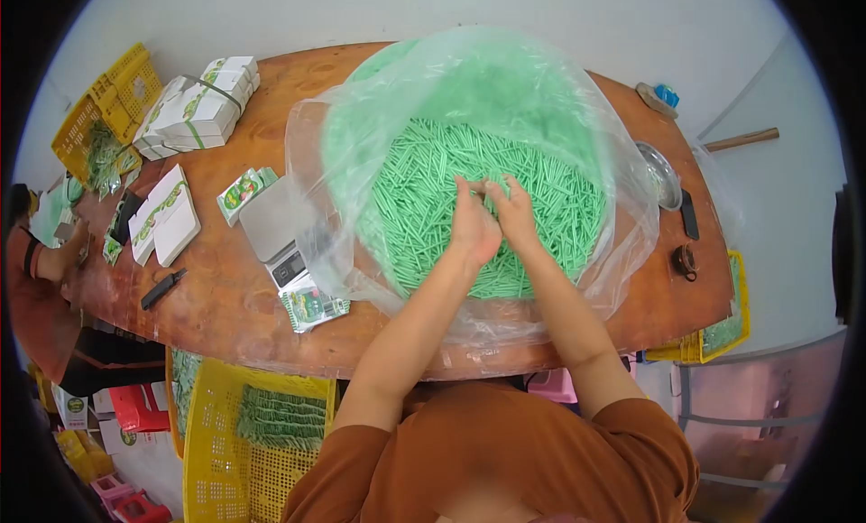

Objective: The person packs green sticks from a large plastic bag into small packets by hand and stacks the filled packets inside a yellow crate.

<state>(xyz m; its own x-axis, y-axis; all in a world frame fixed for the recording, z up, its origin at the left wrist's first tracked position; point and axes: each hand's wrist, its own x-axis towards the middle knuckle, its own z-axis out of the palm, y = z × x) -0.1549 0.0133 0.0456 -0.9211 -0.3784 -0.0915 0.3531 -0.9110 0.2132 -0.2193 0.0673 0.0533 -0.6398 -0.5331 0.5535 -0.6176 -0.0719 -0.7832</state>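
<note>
A large tub lined with a clear plastic bag point(631, 221) is heaped with thin mint-green sticks point(424, 198). Over the middle of the heap, my left hand point(475, 227) and my right hand point(516, 214) are close together, the fingers curled inward towards each other. Whatever lies between the fingers is too small to make out. Left of the tub is a flat digital scale point(273, 221) with a small display. A green and white printed packet point(314, 306) lies at its front edge, and more packets point(244, 194) sit behind it.
Strapped white cartons point(203, 108), flat white boxes point(164, 216) and a black-handled knife point(162, 290) lie on the left of the wooden table point(234, 315). A metal bowl point(660, 175) stands at right. A yellow crate point(212, 433) is below the edge. Another person point(41, 279) works far left.
</note>
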